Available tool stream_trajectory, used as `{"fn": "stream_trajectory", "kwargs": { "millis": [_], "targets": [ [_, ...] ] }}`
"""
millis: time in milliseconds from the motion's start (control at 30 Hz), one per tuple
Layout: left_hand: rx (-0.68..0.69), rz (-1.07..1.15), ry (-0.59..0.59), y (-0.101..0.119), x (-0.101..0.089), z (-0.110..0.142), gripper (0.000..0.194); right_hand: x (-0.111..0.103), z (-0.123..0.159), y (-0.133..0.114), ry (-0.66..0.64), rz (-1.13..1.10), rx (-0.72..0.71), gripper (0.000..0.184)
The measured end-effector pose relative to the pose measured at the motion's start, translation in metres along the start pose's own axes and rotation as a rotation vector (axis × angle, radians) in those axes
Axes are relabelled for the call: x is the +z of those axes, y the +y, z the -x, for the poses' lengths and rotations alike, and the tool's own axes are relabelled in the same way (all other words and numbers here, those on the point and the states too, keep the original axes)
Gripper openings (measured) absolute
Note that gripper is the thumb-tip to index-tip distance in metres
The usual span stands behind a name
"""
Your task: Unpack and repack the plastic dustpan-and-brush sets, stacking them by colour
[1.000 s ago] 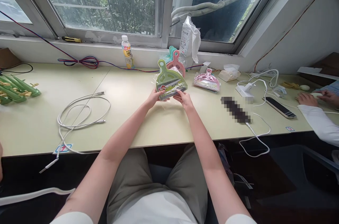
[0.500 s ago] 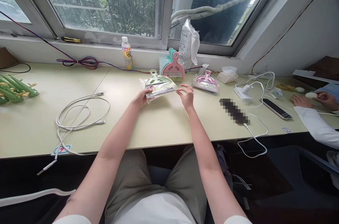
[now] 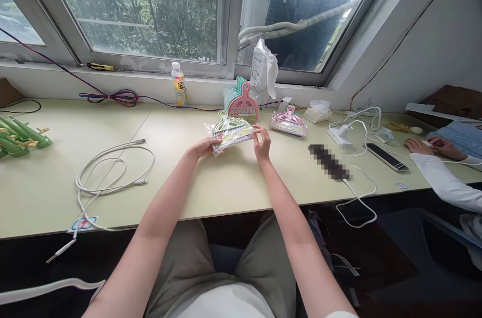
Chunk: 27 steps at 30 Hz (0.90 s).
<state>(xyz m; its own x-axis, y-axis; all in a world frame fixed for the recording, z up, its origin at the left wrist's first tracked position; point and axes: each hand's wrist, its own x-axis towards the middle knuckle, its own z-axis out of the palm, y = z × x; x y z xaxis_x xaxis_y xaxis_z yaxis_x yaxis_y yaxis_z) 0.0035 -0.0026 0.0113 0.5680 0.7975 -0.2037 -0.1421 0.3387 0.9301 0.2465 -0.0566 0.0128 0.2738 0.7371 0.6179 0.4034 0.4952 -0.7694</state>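
Green dustpan point(image 3: 232, 129): one, in clear wrap with a brush, handle away from the wearer; held in front of the wearer over the bench point(image 3: 222, 192).
Left hand point(image 3: 204, 148): pinching the left end of the green dustpan, thumb on top.
Right hand point(image 3: 262, 142): thumb and fingertips closed together on the wrap at the right end.
Pink dustpan point(image 3: 244, 106): one, upright behind the green dustpan, brush across its front; teal dustpans point(image 3: 238, 88) lined up behind it.
Pink set point(image 3: 289, 123): one, wrapped, lying on the bench to the right of the pink dustpan.
Bottle point(image 3: 179, 86): one, white cap, upright near the wall, left of the dustpans.
White packet point(image 3: 263, 67): one, upright, behind the dustpans, at the window.
Tissues point(image 3: 318, 111): one pack, right of the pink set.
White cable point(image 3: 87, 190): looped loosely, left side, plug hanging past the front edge.
Green stems point(image 3: 23, 136): a bunch, far left.
Phone point(image 3: 386, 157): one, on the right.
Co-worker's hands point(image 3: 433, 147): at the far right, around a small pale item, partly hidden.
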Motion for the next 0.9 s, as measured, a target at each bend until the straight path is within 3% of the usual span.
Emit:
{"fn": "stream_trajectory", "kwargs": {
  "millis": [200, 333, 500, 633, 733, 833, 900],
  "targets": [
    [-0.004, 0.083, 0.041, 0.001, 0.009, 0.004, 0.044, -0.002, 0.001, -0.003, 0.014, 0.133, -0.016, 0.013],
    [0.020, 0.053, 0.068, 0.001, 0.007, 0.007, 0.037, -0.002, -0.001, 0.002, -0.001, 0.169, -0.005, 0.012],
    [0.018, 0.000, 0.022, 0.000, 0.010, 0.006, 0.033, -0.003, -0.001, 0.003, 0.041, 0.132, -0.034, 0.014],
    [0.070, -0.023, -0.020, 0.000, 0.012, 0.007, 0.042, -0.003, 0.000, 0.006, 0.118, 0.037, -0.026, 0.015],
    [0.067, -0.057, -0.030, -0.003, 0.008, 0.006, 0.053, 0.000, -0.001, 0.014, 0.063, -0.066, 0.108, 0.024],
    [0.048, -0.074, -0.009, -0.006, 0.002, 0.003, 0.061, 0.005, -0.003, 0.026, -0.003, -0.183, 0.325, 0.047],
    [0.050, -0.068, 0.018, -0.006, 0.001, 0.001, 0.064, 0.008, -0.004, 0.034, -0.090, -0.248, 0.456, 0.053]
  ]
}}
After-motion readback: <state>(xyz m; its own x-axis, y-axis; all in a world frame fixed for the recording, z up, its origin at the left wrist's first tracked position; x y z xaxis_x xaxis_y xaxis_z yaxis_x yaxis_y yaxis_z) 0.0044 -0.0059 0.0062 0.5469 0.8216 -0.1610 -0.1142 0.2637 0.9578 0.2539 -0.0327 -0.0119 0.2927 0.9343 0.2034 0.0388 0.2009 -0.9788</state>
